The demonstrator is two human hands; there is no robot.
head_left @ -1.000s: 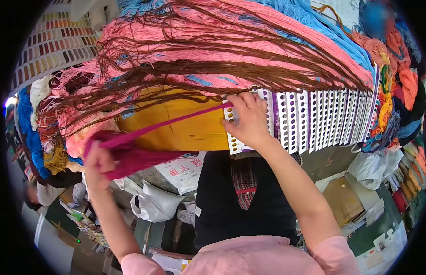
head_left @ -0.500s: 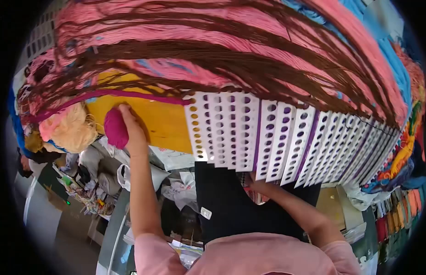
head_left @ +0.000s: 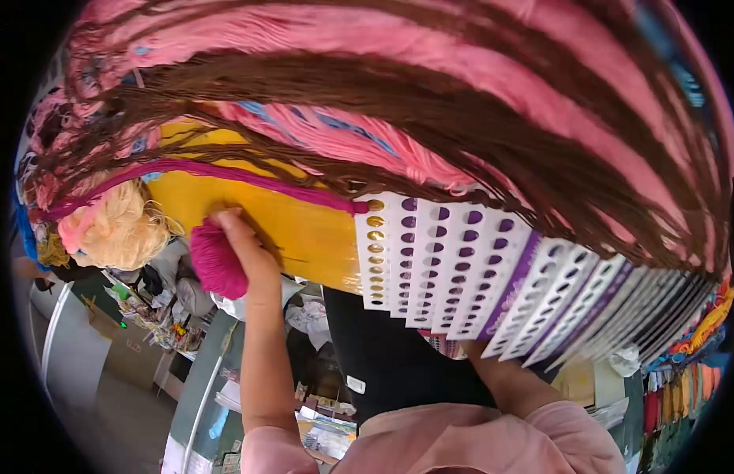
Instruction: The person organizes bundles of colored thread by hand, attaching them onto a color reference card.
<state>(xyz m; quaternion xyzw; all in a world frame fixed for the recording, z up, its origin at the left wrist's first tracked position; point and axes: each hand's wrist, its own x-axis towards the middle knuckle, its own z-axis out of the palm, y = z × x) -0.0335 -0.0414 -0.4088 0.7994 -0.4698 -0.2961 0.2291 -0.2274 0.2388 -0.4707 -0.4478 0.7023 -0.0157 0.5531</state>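
The left hand [head_left: 252,249], fingers curled round the soft magenta yarn bundle [head_left: 217,261] at the flat yellow board's [head_left: 304,233] edge, best grips lightly to avoid snarls; the right hand's fingers, hidden behind white punched cards [head_left: 385,262], cannot be told.

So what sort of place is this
Probably a yarn or thread workshop, judging by the brown strands over pink yarn, the overlapping white cards with rows of holes, and the magenta bundle in the left hand.
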